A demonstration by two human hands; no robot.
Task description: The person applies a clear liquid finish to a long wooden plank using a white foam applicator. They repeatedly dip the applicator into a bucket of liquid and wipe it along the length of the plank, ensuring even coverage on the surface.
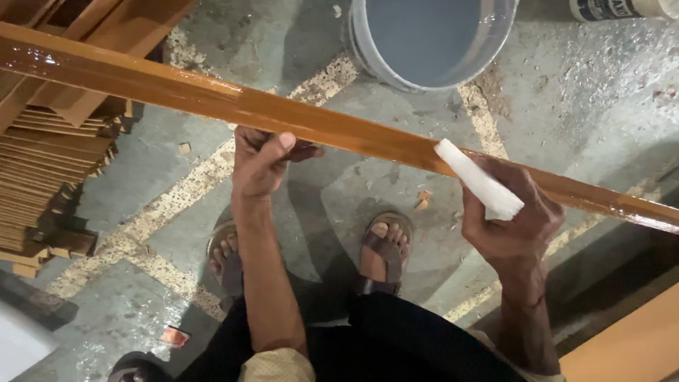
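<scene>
A long glossy brown wooden strip (177,88) runs across the view from upper left to right, wet with finish. My left hand (262,163) grips its near edge from below, thumb pressed against the wood. My right hand (509,219) holds a folded white cloth pad (477,180), whose upper end touches the strip's near edge. Both hands are raised above my sandalled feet (382,251) on the floor.
A white bucket (368,53) with grey liquid stands on the concrete floor beyond the strip. Stacked thin wooden strips (42,170) lie at the left, with more boards above them. Another wooden board (629,346) sits at the lower right. A white can (615,8) lies at the top right.
</scene>
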